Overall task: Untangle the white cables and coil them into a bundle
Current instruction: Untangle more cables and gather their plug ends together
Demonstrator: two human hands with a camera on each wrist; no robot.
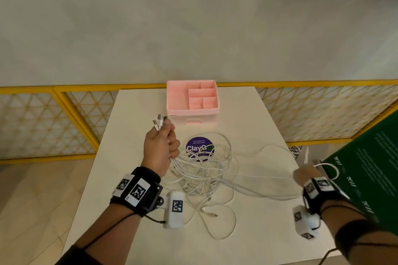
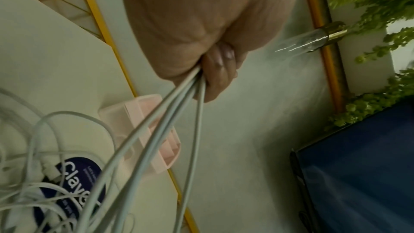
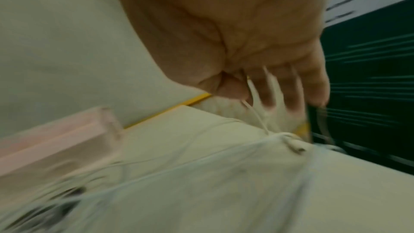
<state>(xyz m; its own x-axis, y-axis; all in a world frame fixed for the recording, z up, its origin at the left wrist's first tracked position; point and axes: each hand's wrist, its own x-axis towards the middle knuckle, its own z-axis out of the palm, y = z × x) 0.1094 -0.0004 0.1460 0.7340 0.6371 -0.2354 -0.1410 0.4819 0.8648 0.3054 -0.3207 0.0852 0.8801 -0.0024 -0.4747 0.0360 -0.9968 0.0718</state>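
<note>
Head view: my left hand [image 1: 160,148] fists several connector ends [image 1: 159,122] together so the white cables [image 1: 204,170] hang sorted; right hand [image 1: 305,175] pinches one strand (blurred) taut.

White cables [image 1: 202,170] tangled over a cream-white table [image 1: 258,232] and a purple round sticker [image 1: 199,148] with white lettering. Pale pink organiser box [image 1: 191,98] behind; yellow-framed lattice panels [image 1: 45,122] beyond. Black wrist straps with black-and-white square markers [image 1: 137,191]; dark green board [image 1: 370,170] at right.
</note>
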